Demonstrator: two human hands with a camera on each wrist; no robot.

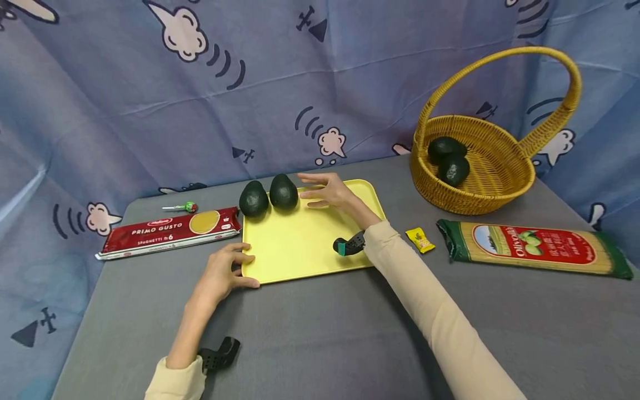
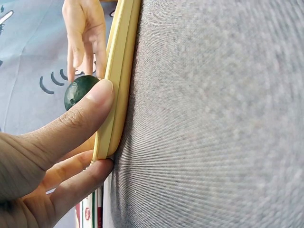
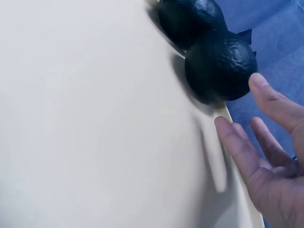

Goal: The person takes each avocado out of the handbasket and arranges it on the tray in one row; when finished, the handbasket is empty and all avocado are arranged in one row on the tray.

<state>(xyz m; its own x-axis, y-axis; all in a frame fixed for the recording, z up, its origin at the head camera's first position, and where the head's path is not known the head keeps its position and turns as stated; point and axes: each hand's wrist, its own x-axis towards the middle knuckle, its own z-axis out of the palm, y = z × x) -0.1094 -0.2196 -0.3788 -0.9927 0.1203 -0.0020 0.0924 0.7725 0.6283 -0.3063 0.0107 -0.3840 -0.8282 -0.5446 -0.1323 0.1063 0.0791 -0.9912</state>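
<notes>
A yellow tray (image 1: 295, 244) lies on the grey table, with two dark green avocados at its back left: one avocado (image 1: 254, 199) by the corner and another avocado (image 1: 284, 193) just right of it. My left hand (image 1: 222, 272) holds the tray's front left corner, thumb (image 2: 90, 107) along the front rim and fingers at the left side. Over the tray's back edge, my right hand (image 1: 327, 191) reaches toward the nearer avocado (image 3: 218, 66) with fingers spread and nothing held. A small gap shows between its fingertips and that avocado.
At the back right stands a wicker basket (image 1: 465, 203) with a tall handle, two avocados (image 1: 452, 161) inside. A green-ended spaghetti pack (image 1: 535, 249) and a yellow candy (image 1: 420, 240) lie right of the tray. On the left are a red spaghetti pack (image 1: 170, 232) and a lollipop (image 1: 190, 207).
</notes>
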